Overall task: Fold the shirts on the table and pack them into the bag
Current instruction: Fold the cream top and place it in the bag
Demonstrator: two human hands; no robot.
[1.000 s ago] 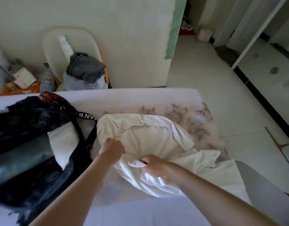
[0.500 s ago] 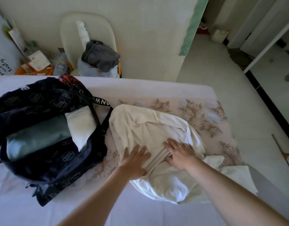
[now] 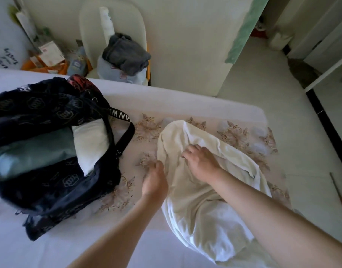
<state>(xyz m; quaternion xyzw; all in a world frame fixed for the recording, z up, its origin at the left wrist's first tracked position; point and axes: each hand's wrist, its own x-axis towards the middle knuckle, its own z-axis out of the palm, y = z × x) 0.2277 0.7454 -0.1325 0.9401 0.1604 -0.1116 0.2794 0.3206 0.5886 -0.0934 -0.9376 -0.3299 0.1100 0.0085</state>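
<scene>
Well, the white shirt (image 3: 189, 209) lay by the table's (image 3: 185, 105) right edge, beside the bag (image 3: 50, 113). Right hand (image 3: 201, 161) bunched its cloth; left hand (image 3: 154, 180) touched its side, grip unclear. Smoothing flat first would probably fold neater.

Cream-white shirt (image 3: 195, 209) beside an open dark bag (image 3: 50, 190) on the bench (image 3: 166, 105).
The shirt lies rumpled and half folded; a teal shirt (image 3: 35, 153) and a white shirt (image 3: 91, 140) sit folded inside the bag.
</scene>
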